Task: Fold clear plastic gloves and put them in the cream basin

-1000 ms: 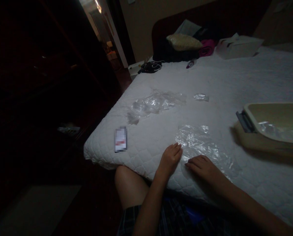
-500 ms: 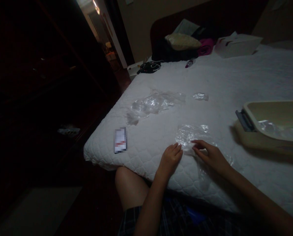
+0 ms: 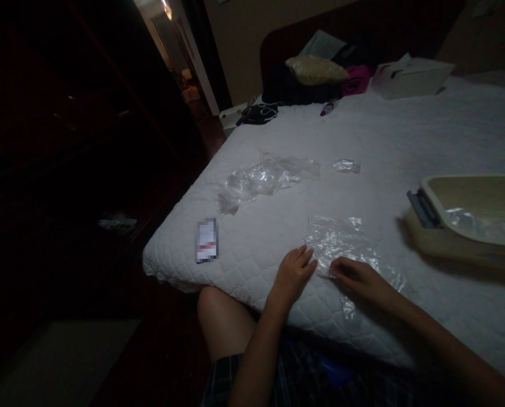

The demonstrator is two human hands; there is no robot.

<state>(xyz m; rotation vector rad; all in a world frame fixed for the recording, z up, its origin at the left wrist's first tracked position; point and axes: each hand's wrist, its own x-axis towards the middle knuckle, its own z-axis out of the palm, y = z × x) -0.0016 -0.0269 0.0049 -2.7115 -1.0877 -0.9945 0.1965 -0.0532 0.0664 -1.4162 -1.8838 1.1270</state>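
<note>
A clear plastic bag lies spread and wrinkled on the white quilted bed. My left hand rests flat at the bag's left edge, its fingers stretched out and the fingertips touching the plastic. Thumb and fingers of my right hand are pinched together on the near edge of the bag. Part of the plastic runs under my right wrist and is hidden there. A crumpled heap of clear plastic lies farther off, with a small folded plastic packet to its right.
To the right stands a cream bin with a grey handle and clear plastic inside. A phone lies near the bed's left corner. Toward the headboard are a beige pillow, dark cloth, a pink roll and a white box.
My right hand has moved slightly down toward me, and its fingers have closed in on the bag's near edge. My left hand stays almost in place.
</note>
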